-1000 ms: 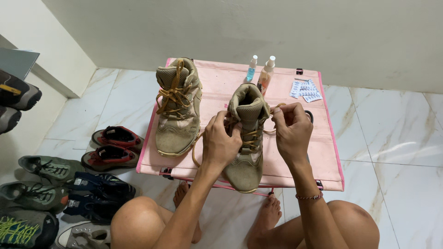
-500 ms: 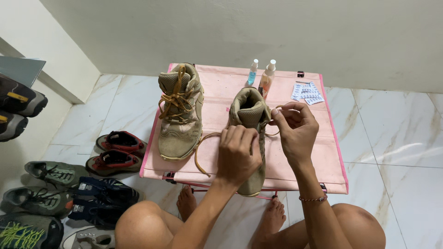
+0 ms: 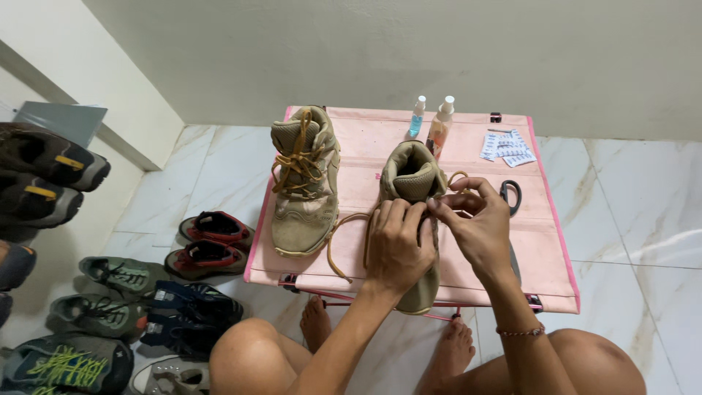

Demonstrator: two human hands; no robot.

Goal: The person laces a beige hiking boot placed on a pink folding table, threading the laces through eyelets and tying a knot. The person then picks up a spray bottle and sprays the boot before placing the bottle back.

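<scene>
Two tan lace-up boots stand on a low pink table (image 3: 541, 256). The left boot (image 3: 303, 183) is laced and untouched. My left hand (image 3: 398, 245) lies over the front of the right boot (image 3: 411, 175) and pinches its tan lace (image 3: 338, 241), which loops out to the left. My right hand (image 3: 479, 223) pinches the same lace beside the boot's collar, fingertips meeting those of the left hand. Most of the right boot's front is hidden under my hands.
Two small spray bottles (image 3: 431, 121), a sheet of stickers or wipes (image 3: 504, 145) and black scissors (image 3: 510, 194) lie on the table's far right. Several shoes (image 3: 146, 292) sit on the tiled floor at the left. My bare knees and feet are below the table.
My left hand slid down the right boot's front and now sits closer to the right hand. The lace loop at the left has grown. The view has shifted slightly.
</scene>
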